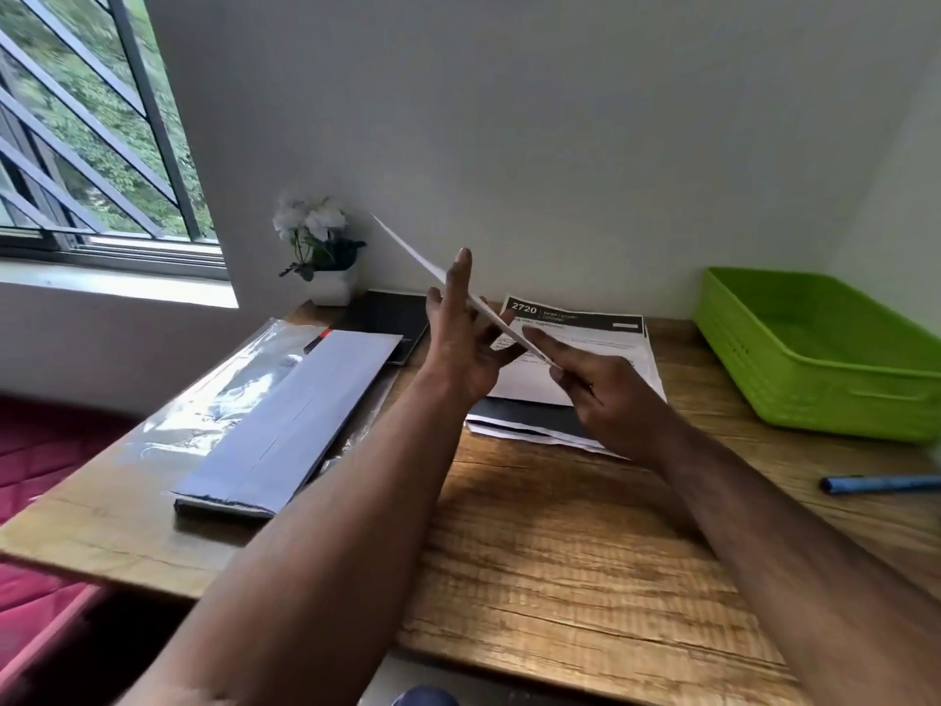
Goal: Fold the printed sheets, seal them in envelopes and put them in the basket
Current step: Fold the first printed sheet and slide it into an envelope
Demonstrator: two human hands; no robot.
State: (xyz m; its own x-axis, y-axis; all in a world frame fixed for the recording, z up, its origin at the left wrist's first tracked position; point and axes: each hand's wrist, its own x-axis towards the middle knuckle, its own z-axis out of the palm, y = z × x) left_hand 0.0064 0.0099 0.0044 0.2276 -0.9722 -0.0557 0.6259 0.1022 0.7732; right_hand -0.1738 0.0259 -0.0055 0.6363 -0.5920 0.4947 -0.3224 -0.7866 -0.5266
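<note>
Two hands hold one white sheet (461, 293) edge-on above the wooden desk (560, 542): the right hand (606, 394) pinches its near end, the left hand (461, 343) lies straight-fingered against its side. Beyond, printed sheets (580, 343) and envelopes (285, 425) wait. The green basket (835, 394) looks empty, so most work likely remains.

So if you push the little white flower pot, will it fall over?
Probably it would tip rather than slide: the flower pot looks small and narrow, with flowers standing taller than its base. It likely feels light. It sits in the wall corner, so it may just lean there.
</note>
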